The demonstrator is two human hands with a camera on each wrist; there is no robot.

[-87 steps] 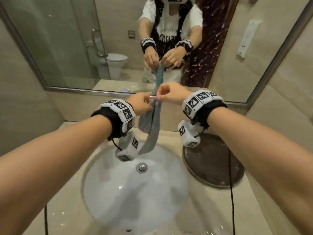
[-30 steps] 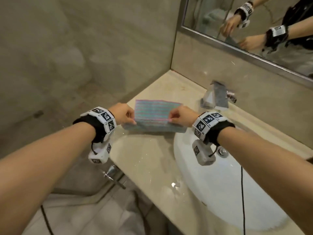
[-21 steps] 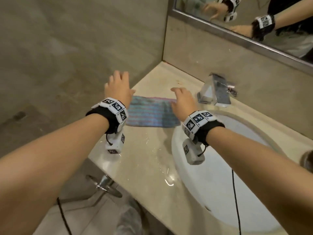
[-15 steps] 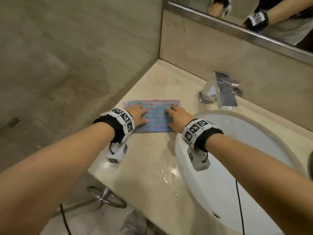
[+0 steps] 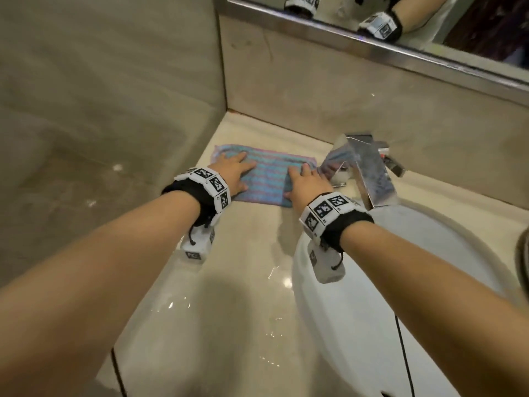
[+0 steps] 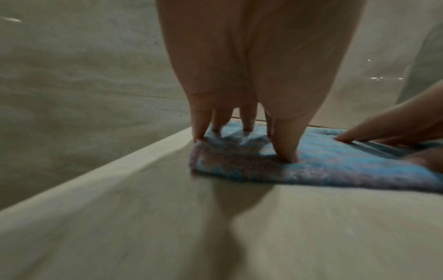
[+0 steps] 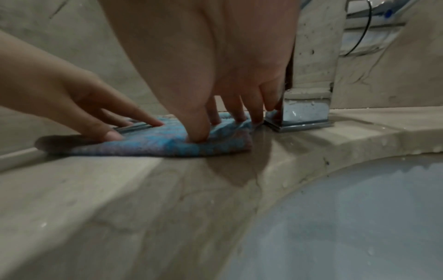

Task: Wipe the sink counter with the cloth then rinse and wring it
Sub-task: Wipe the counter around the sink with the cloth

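Observation:
A blue and pink striped cloth (image 5: 267, 179) lies folded flat on the beige counter (image 5: 237, 270), near the back left corner. My left hand (image 5: 234, 174) presses its left half with straight, spread fingers. My right hand (image 5: 305, 183) presses its right half the same way, beside the tap's base. In the left wrist view the left hand's fingertips (image 6: 286, 157) dig into the cloth (image 6: 335, 166). In the right wrist view the right hand's fingers (image 7: 199, 136) push down on the cloth (image 7: 155, 144), with the left hand (image 7: 95, 113) beside them.
A chrome square tap (image 5: 369, 170) stands just right of the cloth. The white oval basin (image 5: 380, 325) lies below my right forearm. Water drops glint on the counter in front. Walls close off the left and back; a mirror (image 5: 429, 21) hangs above.
Both hands have slid the cloth away from me, toward the back wall and the tap. Earlier they set it down and flattened their palms on it.

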